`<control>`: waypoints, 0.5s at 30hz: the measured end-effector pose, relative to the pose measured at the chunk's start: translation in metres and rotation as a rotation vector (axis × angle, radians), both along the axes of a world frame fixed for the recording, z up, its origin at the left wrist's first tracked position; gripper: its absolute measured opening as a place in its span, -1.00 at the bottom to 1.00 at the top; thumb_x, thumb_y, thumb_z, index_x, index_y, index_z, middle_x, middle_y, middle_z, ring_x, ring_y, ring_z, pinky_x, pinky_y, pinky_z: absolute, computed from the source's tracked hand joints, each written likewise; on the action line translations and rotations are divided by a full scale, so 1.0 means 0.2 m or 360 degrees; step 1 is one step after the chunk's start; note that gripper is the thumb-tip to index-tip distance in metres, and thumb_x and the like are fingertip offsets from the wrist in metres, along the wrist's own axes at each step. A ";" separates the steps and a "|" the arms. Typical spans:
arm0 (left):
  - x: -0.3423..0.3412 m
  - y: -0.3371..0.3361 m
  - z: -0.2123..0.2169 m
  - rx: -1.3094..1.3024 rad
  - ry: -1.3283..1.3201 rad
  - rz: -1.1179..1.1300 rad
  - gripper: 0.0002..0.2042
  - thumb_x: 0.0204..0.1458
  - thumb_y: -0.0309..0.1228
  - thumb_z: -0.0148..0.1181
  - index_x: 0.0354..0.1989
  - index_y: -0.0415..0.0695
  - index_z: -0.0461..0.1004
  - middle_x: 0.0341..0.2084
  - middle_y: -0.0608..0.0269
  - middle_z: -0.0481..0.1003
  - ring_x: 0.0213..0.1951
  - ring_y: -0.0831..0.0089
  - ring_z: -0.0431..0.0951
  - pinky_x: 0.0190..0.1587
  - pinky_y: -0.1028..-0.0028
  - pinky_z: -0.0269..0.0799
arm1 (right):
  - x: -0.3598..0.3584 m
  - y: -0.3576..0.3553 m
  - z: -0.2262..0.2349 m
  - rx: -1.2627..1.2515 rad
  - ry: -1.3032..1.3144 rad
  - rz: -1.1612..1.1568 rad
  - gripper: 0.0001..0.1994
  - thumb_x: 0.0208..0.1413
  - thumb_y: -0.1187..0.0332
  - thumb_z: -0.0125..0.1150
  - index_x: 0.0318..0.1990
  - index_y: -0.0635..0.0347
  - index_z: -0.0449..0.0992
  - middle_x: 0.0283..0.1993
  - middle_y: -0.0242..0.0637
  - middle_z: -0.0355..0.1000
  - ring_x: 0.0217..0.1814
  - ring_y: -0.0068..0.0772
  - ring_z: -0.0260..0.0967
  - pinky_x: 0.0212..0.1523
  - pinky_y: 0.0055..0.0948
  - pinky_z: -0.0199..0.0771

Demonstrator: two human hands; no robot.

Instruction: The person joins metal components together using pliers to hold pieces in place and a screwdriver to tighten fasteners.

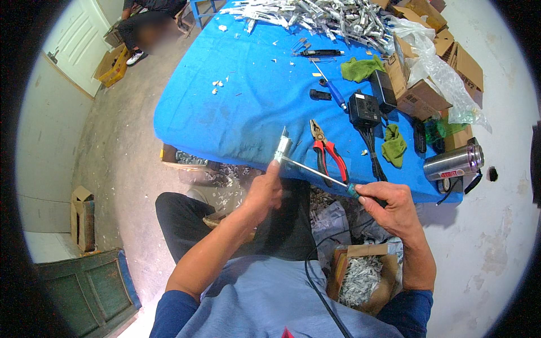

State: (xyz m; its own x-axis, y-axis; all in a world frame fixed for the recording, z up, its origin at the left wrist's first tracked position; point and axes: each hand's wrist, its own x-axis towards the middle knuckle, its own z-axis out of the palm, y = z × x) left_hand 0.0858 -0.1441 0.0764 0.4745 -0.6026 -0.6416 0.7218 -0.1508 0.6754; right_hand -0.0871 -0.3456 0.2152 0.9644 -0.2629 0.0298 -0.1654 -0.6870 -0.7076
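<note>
Over the near edge of the blue-covered table (225, 90), my left hand (264, 194) is closed around a small white and silver part (282, 146) with thin metal prongs at its top. My right hand (391, 205) grips the green handle of a screwdriver (318, 174). Its shaft points left, and the tip meets the lower part of the white piece close to my left fingers. Just beyond the shaft lie red and black pliers (328, 152), jaws pointing away from me. My left fingertips partly hide the piece.
A heap of similar pieces (321, 17) covers the far table. A blue-handled screwdriver (335, 93), black power box (364, 110), green cloths (394, 145) and steel flask (453, 162) lie to the right. A carton of white pieces (360, 279) stands below. Another person (152, 25) sits far left.
</note>
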 end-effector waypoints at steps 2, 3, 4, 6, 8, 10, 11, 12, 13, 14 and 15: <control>0.00 0.00 0.00 0.0015 -0.0016 0.0000 -0.41 0.11 0.30 -0.09 -0.71 0.12 0.00 -0.81 0.45 0.00 -0.77 0.53 -0.02 -0.58 0.40 0.14 | 0.00 0.00 -0.01 0.0015 0.0007 -0.0004 -0.78 -0.03 0.50 0.30 -0.17 0.27 0.60 -0.22 -0.08 0.58 -0.21 -0.22 0.58 -0.21 -0.41 0.55; 0.00 0.00 -0.01 0.0015 -0.0027 0.0000 -0.41 0.11 0.31 -0.09 -0.71 0.12 0.00 -0.81 0.45 0.00 -0.77 0.53 -0.01 -0.58 0.40 0.14 | 0.00 0.00 -0.01 0.0017 -0.0005 0.0000 -0.78 -0.03 0.50 0.30 -0.17 0.27 0.60 -0.22 -0.08 0.58 -0.20 -0.23 0.58 -0.20 -0.41 0.55; 0.00 0.00 -0.01 0.0013 -0.0037 0.0000 -0.41 0.10 0.31 -0.09 -0.71 0.12 0.00 -0.81 0.45 0.00 -0.77 0.53 -0.01 -0.58 0.40 0.14 | 0.00 -0.01 -0.02 0.0018 -0.0016 0.0002 -0.78 -0.03 0.50 0.30 -0.17 0.28 0.60 -0.22 -0.07 0.58 -0.20 -0.23 0.58 -0.20 -0.41 0.55; -0.01 0.00 -0.01 0.0032 -0.0029 0.0016 -0.41 0.10 0.31 -0.09 -0.71 0.12 0.00 -0.81 0.45 0.00 -0.77 0.53 -0.01 -0.58 0.40 0.14 | 0.00 -0.01 -0.02 0.0012 -0.0024 0.0003 -0.78 -0.03 0.50 0.30 -0.17 0.28 0.60 -0.22 -0.07 0.58 -0.20 -0.23 0.58 -0.19 -0.41 0.55; -0.01 0.00 -0.01 0.0033 -0.0030 0.0021 -0.41 0.10 0.31 -0.09 -0.71 0.11 0.01 -0.81 0.45 0.00 -0.77 0.53 -0.01 -0.58 0.40 0.14 | 0.00 -0.02 -0.02 0.0013 -0.0035 0.0007 -0.78 -0.03 0.50 0.30 -0.17 0.28 0.60 -0.22 -0.07 0.58 -0.20 -0.23 0.58 -0.19 -0.41 0.55; 0.00 0.00 -0.02 0.0007 -0.0035 0.0015 -0.41 0.10 0.31 -0.09 -0.70 0.11 0.01 -0.81 0.45 0.00 -0.76 0.52 0.00 -0.58 0.40 0.14 | 0.00 -0.02 -0.02 0.0011 -0.0046 0.0014 -0.78 -0.03 0.50 0.30 -0.17 0.28 0.60 -0.21 -0.07 0.58 -0.20 -0.23 0.58 -0.19 -0.41 0.55; 0.00 0.00 -0.02 0.0005 -0.0026 0.0011 -0.41 0.10 0.31 -0.09 -0.71 0.11 0.01 -0.81 0.44 0.00 -0.76 0.52 0.00 -0.58 0.40 0.14 | 0.00 -0.02 -0.02 0.0019 -0.0040 0.0008 -0.78 -0.03 0.50 0.30 -0.17 0.28 0.60 -0.21 -0.07 0.58 -0.20 -0.23 0.58 -0.19 -0.41 0.55; 0.00 0.00 -0.02 0.0003 -0.0017 0.0007 -0.41 0.10 0.32 -0.10 -0.71 0.11 0.01 -0.81 0.44 0.00 -0.76 0.52 0.00 -0.58 0.40 0.14 | 0.01 -0.02 -0.02 0.0027 -0.0034 0.0002 -0.78 -0.03 0.50 0.30 -0.17 0.28 0.60 -0.21 -0.08 0.58 -0.19 -0.23 0.58 -0.19 -0.41 0.55; 0.00 0.00 -0.03 0.0000 -0.0008 0.0001 -0.41 0.10 0.32 -0.10 -0.71 0.11 0.01 -0.81 0.44 0.01 -0.76 0.51 0.00 -0.58 0.40 0.15 | 0.01 -0.03 -0.02 0.0033 -0.0028 -0.0007 -0.78 -0.03 0.50 0.30 -0.17 0.28 0.60 -0.21 -0.08 0.58 -0.19 -0.23 0.58 -0.19 -0.41 0.55; 0.00 0.00 -0.03 0.0002 -0.0012 -0.0007 -0.40 0.10 0.32 -0.11 -0.71 0.11 0.01 -0.81 0.44 0.01 -0.76 0.51 0.00 -0.58 0.40 0.15 | 0.01 -0.03 -0.03 0.0025 -0.0035 -0.0003 -0.78 -0.03 0.51 0.30 -0.17 0.28 0.60 -0.21 -0.08 0.58 -0.20 -0.23 0.58 -0.20 -0.41 0.55; 0.00 0.00 -0.03 0.0005 -0.0017 -0.0015 -0.40 0.10 0.32 -0.11 -0.71 0.11 0.01 -0.81 0.44 0.01 -0.76 0.51 0.00 -0.58 0.40 0.14 | 0.01 -0.03 -0.03 0.0017 -0.0043 0.0001 -0.78 -0.03 0.51 0.30 -0.17 0.27 0.60 -0.22 -0.08 0.58 -0.20 -0.23 0.58 -0.20 -0.41 0.55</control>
